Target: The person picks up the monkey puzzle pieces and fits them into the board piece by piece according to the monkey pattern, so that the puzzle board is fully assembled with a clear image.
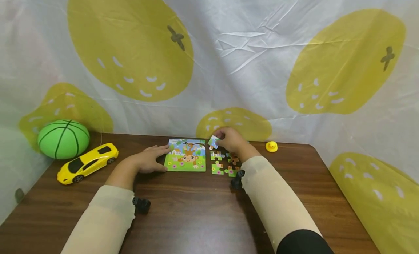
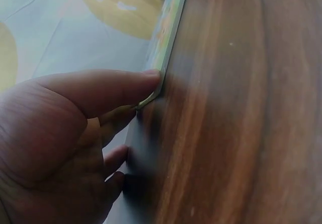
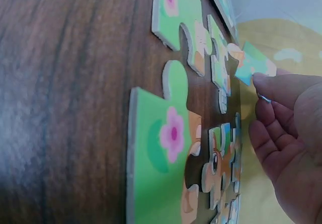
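A square picture board (image 1: pixel 185 155) with a cartoon monkey lies on the wooden table. Against its left side rests my left hand (image 1: pixel 151 159), thumb by the near corner and fingers fairly straight toward the far one; in the left wrist view the thumb (image 2: pixel 121 88) touches the board's edge. My right hand (image 1: pixel 231 140) pinches a jigsaw piece (image 3: pixel 254 63) between thumb and fingers, raised above the table right of the board. Loose jigsaw pieces, including one with a pink flower (image 3: pixel 158 148), lie spaced apart below that hand. My right forearm hides some of them in the head view.
At the table's left stand a green ball (image 1: pixel 63 139) and a yellow toy car (image 1: pixel 88 163). A small yellow rubber duck (image 1: pixel 271 146) sits at the back right. A white curtain (image 1: pixel 229 64) with yellow fruit prints hangs behind the table (image 1: pixel 193 210).
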Motion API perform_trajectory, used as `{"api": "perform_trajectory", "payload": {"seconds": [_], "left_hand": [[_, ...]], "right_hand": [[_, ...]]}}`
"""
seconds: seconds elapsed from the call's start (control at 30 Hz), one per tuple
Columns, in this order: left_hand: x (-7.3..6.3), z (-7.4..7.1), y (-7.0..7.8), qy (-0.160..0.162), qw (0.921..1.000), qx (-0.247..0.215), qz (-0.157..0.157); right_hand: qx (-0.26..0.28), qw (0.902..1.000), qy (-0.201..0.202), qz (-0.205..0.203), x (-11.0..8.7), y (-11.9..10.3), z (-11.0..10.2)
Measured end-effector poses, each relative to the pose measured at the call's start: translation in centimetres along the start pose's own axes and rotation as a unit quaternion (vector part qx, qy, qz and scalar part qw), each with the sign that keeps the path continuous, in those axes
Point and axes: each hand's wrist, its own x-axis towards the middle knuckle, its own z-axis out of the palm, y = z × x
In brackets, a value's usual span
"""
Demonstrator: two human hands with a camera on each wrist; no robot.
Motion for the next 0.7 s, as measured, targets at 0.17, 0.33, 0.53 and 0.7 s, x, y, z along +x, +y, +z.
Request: {"api": "perform_trajectory", "payload": {"seconds": [0.17,0.33,0.53,0.7], "left_hand": [[-0.2,0.0,0.1,0.003,1.0000,-0.003,0.002],[-0.3,0.2,-0.1,0.008,0.9999,-0.009,0.005],[-0.3,0.4,-0.5,0.010,0.9997,-0.020,0.003],[0.0,0.5,-0.6,0.005,0.9997,-0.026,0.001]], "right_hand": [[0.021,0.9998,0.004,-0.001,-0.2,-0.4,-0.1],[0.042,0.9987,0.005,-0.028,-0.3,-2.1,0.3],[0.082,0.9939,-0.014,-0.072,0.1,-4.8,1.8],[0.100,0.9920,-0.027,-0.073,0.6,-6.3,3.1]]}}
